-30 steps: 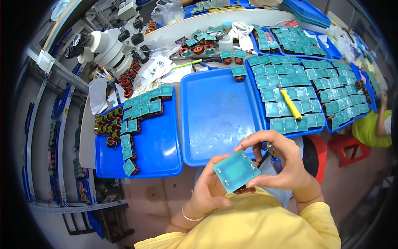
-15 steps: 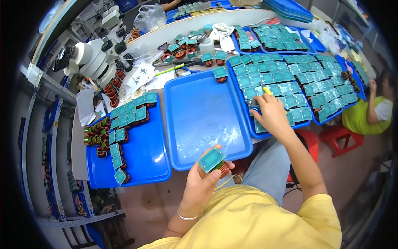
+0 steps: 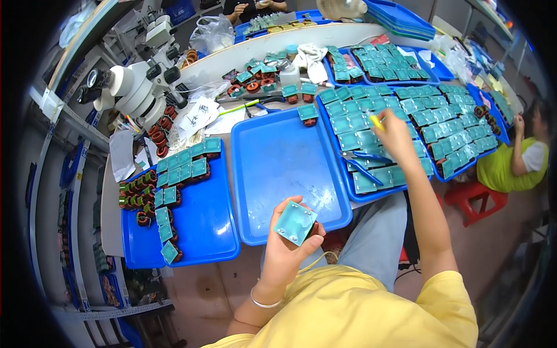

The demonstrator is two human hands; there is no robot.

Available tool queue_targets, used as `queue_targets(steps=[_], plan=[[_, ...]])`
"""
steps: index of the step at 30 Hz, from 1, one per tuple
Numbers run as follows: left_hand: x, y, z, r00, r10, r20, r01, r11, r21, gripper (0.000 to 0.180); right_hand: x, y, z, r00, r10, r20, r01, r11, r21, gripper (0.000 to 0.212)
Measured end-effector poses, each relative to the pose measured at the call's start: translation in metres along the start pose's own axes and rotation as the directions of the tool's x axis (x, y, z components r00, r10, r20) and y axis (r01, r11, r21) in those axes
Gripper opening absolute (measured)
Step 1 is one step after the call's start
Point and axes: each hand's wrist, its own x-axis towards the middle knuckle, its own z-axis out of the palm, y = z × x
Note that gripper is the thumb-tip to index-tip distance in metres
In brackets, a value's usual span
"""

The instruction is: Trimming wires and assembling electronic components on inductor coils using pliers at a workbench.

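My left hand (image 3: 288, 246) is closed around a coil component with a square green circuit board (image 3: 295, 223), held above the near edge of the middle blue tray (image 3: 284, 168). The board faces up; the reddish wound coil beneath is mostly hidden by board and fingers. My right hand (image 3: 395, 134) pinches a small yellow-handled tool (image 3: 377, 122) over the right-hand tray (image 3: 361, 201) packed with similar board-topped coils. Just left of and below that hand, blue-handled cutting pliers (image 3: 365, 165) lie spread on the boards. One board-topped coil (image 3: 308, 113) stands in the middle tray's far right corner.
The left blue tray (image 3: 206, 232) holds rows of coils, some topped with boards. Behind stand a microscope (image 3: 125, 81), papers (image 3: 200, 116) and loose coils. More filled trays extend right. A person in a green vest (image 3: 519, 165) sits at far right beside a red stool (image 3: 476, 200).
My right hand has risen off the pliers, up and to the right, with the yellow-handled tool in its fingers. My left hand has turned the board more squarely upward.
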Motion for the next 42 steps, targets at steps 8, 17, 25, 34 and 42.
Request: queue_targets(steps=[8,17,25,34,42], plan=[[-0.001,-0.003,-0.006,0.997,0.072,-0.018,-0.071,0.996,0.049,0.065,-0.083,-0.097,-0.081,0.974,-0.220,0.048,0.130,0.723,0.679,0.039],[0.002,0.010,0.018,0.998,-0.041,0.037,0.039,0.997,0.070,0.072,-0.140,-0.123,-0.121,0.848,-0.450,0.280,0.169,0.730,0.662,0.039],[-0.002,0.012,0.020,0.988,0.044,0.145,-0.069,0.983,0.170,0.071,-0.146,-0.118,-0.120,0.832,-0.480,0.280,0.246,0.771,0.588,0.041],[-0.008,0.010,0.017,0.989,0.102,0.104,-0.132,0.930,0.343,0.066,-0.148,-0.118,-0.121,0.789,-0.538,0.296,0.348,0.789,0.506,0.046],[-0.003,0.005,0.014,0.952,0.246,0.181,-0.301,0.853,0.426,0.059,-0.151,-0.117,-0.120,0.793,-0.531,0.299,0.372,0.810,0.453,0.043]])
